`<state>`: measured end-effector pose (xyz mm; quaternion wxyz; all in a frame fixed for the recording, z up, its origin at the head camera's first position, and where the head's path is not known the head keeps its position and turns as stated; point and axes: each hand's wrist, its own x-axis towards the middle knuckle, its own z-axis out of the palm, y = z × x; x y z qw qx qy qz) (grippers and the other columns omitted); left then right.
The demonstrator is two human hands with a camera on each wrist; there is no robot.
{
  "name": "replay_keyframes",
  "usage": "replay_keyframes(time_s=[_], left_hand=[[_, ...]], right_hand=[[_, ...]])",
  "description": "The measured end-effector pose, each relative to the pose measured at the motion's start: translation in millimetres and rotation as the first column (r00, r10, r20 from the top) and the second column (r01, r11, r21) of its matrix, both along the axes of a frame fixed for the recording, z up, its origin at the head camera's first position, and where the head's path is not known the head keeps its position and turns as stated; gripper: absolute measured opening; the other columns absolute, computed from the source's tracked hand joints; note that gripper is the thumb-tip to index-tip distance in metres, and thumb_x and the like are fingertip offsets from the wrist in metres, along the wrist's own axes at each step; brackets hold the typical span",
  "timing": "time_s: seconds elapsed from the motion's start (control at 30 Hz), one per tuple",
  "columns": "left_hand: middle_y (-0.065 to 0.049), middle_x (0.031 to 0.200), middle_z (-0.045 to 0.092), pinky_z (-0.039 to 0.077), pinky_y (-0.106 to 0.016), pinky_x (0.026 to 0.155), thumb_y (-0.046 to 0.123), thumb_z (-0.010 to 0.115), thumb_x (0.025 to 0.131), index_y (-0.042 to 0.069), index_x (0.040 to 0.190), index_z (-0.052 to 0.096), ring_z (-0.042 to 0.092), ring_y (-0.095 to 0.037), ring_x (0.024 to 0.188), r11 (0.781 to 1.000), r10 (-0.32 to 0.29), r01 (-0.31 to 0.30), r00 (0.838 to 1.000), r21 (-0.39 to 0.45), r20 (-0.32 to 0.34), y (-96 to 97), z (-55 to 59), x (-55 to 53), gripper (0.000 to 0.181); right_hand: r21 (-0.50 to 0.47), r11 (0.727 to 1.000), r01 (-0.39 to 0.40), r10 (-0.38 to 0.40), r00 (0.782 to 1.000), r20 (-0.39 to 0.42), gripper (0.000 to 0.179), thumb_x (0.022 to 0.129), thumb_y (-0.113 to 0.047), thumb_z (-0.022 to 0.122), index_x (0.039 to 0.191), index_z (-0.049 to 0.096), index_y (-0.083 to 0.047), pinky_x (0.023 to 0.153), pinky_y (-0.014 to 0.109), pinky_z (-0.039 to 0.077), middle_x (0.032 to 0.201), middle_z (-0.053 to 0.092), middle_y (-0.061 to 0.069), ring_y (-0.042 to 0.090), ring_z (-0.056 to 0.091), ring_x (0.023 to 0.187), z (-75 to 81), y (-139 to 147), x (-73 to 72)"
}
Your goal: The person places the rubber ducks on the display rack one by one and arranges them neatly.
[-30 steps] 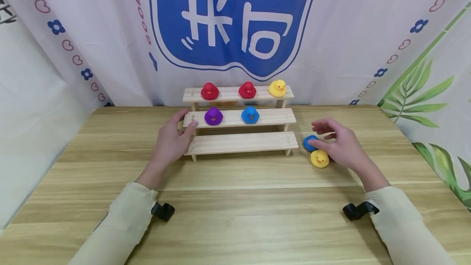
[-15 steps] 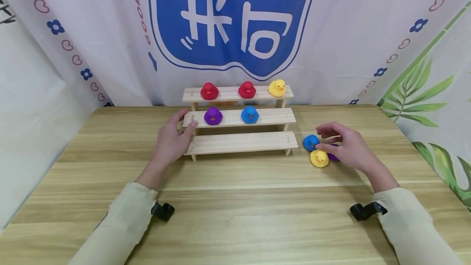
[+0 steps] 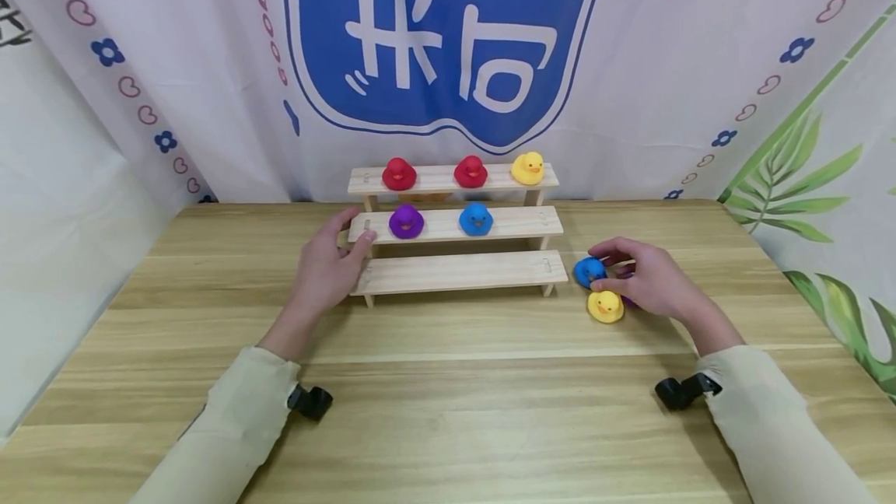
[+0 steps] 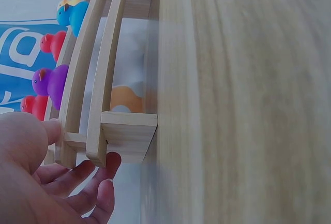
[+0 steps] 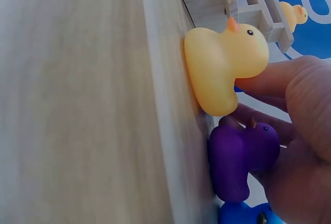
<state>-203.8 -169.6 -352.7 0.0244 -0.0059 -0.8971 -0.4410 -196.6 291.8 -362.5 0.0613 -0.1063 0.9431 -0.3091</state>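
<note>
My left hand [image 3: 329,267] grips the left end of a three-tier wooden stand [image 3: 458,274], its thumb on the middle tier and fingers curled at the tier ends. At the stand's right, my right hand [image 3: 647,278] pinches a blue rubber duck [image 3: 588,272] between thumb and fingers. In front of the thumb sits a yellow rubber duck [image 3: 605,307]. A purple rubber duck [image 5: 230,162] stands under the right palm, mostly hidden in the head view. Another blue duck [image 5: 240,214] shows at the bottom of the right wrist view.
On the top tier sit two red ducks [image 3: 399,174] and a yellow duck [image 3: 528,168]. The middle tier bears a purple duck [image 3: 407,222] and a blue duck [image 3: 476,219]. A printed curtain [image 3: 630,99] hangs behind the wooden table [image 3: 448,411].
The right hand drew back slightly to the right, then came left again and closed its fingers on the blue duck. The yellow duck shifted slightly nearer. The left hand stayed put.
</note>
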Motion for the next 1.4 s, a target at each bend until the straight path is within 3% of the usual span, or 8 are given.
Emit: replay_keyframes(time_s=[0.27,0.6,0.97,1.4], left_hand=[[-0.020,0.167,0.041,0.059,-0.052,0.101,0.046,0.053,0.110,0.017,0.169,0.030,0.067,-0.041,0.127,1.000,0.003,-0.003,1.000,0.004,0.003,0.9,-0.5,-0.9,0.069],[-0.019,0.167,0.042,0.062,-0.049,0.095,0.047,0.053,0.110,0.017,0.168,0.031,0.070,-0.040,0.124,1.000,-0.010,0.010,1.000,0.002,-0.007,2.5,-1.9,-2.4,0.069],[-0.020,0.167,0.042,0.062,-0.049,0.093,0.045,0.053,0.110,0.017,0.168,0.032,0.070,-0.040,0.122,1.000,0.000,0.000,1.000,0.001,-0.008,1.8,-0.8,-1.3,0.067],[-0.021,0.167,0.041,0.059,-0.054,0.100,0.044,0.053,0.110,0.016,0.168,0.032,0.067,-0.044,0.128,1.000,0.009,-0.009,1.000,0.000,0.000,0.0,0.8,-0.1,0.067]], right_hand=[[0.018,1.000,-0.025,0.025,1.000,0.005,0.046,0.097,-0.022,0.079,0.139,0.066,-0.008,0.105,0.059,0.056,0.138,0.065,0.022,0.040,0.064,0.122,-2.3,-3,-5.2],[0.030,0.999,-0.013,0.014,0.999,-0.036,0.039,0.100,-0.028,0.076,0.133,0.069,-0.009,0.103,0.057,0.057,0.130,0.069,0.017,0.035,0.064,0.119,-2.1,-2,-4.8],[-0.040,0.999,-0.017,0.013,0.994,-0.112,0.041,0.102,-0.031,0.074,0.136,0.068,-0.011,0.104,0.059,0.055,0.134,0.068,0.016,0.036,0.063,0.123,9.3,-8,-3.7],[-0.130,0.991,-0.032,0.005,0.980,-0.200,0.040,0.101,-0.024,0.074,0.137,0.065,-0.009,0.107,0.062,0.051,0.136,0.068,0.016,0.038,0.061,0.125,23.4,-25,-3.7]])
